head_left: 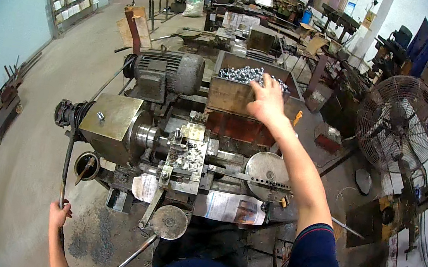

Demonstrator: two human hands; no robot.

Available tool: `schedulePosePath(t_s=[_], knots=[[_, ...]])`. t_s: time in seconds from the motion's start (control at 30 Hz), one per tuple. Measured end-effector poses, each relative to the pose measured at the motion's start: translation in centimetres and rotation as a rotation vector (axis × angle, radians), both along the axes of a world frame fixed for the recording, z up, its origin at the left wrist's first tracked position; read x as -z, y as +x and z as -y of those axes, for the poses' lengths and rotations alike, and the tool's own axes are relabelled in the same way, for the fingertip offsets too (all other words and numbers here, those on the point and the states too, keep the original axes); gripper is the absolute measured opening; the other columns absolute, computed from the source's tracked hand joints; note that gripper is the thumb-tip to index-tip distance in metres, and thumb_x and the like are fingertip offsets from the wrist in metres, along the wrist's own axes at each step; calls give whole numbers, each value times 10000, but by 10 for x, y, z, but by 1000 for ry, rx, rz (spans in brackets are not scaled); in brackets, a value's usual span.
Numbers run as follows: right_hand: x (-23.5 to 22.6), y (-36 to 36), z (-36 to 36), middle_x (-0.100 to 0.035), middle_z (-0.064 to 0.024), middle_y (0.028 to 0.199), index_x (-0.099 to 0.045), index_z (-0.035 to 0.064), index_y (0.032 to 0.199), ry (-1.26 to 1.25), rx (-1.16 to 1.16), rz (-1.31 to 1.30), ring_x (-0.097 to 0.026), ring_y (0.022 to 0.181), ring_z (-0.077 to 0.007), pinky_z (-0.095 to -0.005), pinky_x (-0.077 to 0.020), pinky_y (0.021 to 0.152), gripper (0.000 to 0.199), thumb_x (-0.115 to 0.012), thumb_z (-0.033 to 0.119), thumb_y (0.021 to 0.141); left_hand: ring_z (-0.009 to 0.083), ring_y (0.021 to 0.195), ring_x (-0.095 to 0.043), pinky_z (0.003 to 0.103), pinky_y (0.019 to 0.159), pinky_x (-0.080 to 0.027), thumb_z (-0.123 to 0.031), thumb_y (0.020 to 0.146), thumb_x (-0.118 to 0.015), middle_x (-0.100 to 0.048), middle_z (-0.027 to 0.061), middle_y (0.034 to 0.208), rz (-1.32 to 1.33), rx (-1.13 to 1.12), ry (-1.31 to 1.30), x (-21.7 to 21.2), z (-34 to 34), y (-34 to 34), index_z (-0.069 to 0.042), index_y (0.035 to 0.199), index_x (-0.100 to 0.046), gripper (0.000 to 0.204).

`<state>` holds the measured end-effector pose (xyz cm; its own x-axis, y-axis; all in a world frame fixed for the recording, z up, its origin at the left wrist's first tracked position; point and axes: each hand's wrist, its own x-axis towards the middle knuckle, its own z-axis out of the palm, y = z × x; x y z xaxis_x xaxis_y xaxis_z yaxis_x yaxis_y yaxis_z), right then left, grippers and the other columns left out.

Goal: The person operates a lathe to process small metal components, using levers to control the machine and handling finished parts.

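Note:
My right hand (266,101) reaches far forward over a rusty metal box (231,98) heaped with several small shiny metal parts (244,73); its fingers are spread down onto the pile, and whether they hold a part is hidden. My left hand (59,214) is low at the left, closed around a long dark lever (66,165) that rises toward the small lathe (166,145) in front of me. The lathe has a boxy headstock (111,119), a chuck and a cross slide littered with metal chips.
A grey electric motor (170,72) sits behind the headstock. Newspaper (227,206) lies under the lathe bed, with a round handwheel (169,222) below it. A large floor fan (397,122) stands to the right. Machines and benches crowd the back; concrete floor lies to the left.

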<state>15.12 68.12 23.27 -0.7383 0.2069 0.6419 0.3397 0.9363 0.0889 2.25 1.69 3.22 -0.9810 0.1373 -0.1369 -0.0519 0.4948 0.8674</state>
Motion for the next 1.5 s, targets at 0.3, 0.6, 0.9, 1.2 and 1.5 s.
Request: schedulePosePath(t_s=[0.3,0.6,0.9,1.2,1.5], knots=[[50,203,-12,-487,-189,1248,-630,36,1027,-551,29,-41,-508,1100,-342,-352,-412,920,458,-596,134,580,163,601,-568,317,549,-498,-211,817,-656,-547,58,683,149,-47,114,30,40,-13,11,992,-511,318],[223,602,2,-656,-139,786,-671,43,774,-563,1186,70,-639,732,-278,-334,-493,682,195,-597,195,677,236,736,-610,359,649,-508,-228,843,-628,-624,184,828,177,-40,-72,-34,-64,35,75,1087,-570,394],[278,566,58,-641,-143,985,-680,85,861,-917,1527,398,-599,932,-321,-359,-470,849,305,-622,251,612,241,738,-610,359,654,-514,-226,844,-628,-622,190,839,177,-80,-104,-45,-62,39,79,1094,-565,400],[282,574,64,-457,-226,1266,-654,33,986,-947,1539,392,-451,1173,-310,-333,-375,985,413,-608,246,635,247,740,-610,358,659,-520,-224,844,-629,-620,195,850,171,-103,-86,-45,-56,41,84,1101,-559,407],[284,552,56,-543,-220,1157,-634,3,1025,-890,1476,757,-512,1109,-316,-372,-427,924,401,-549,270,737,263,748,-609,360,688,-537,-219,844,-630,-611,203,873,159,-113,-6,-43,-42,43,95,1088,-555,404]])
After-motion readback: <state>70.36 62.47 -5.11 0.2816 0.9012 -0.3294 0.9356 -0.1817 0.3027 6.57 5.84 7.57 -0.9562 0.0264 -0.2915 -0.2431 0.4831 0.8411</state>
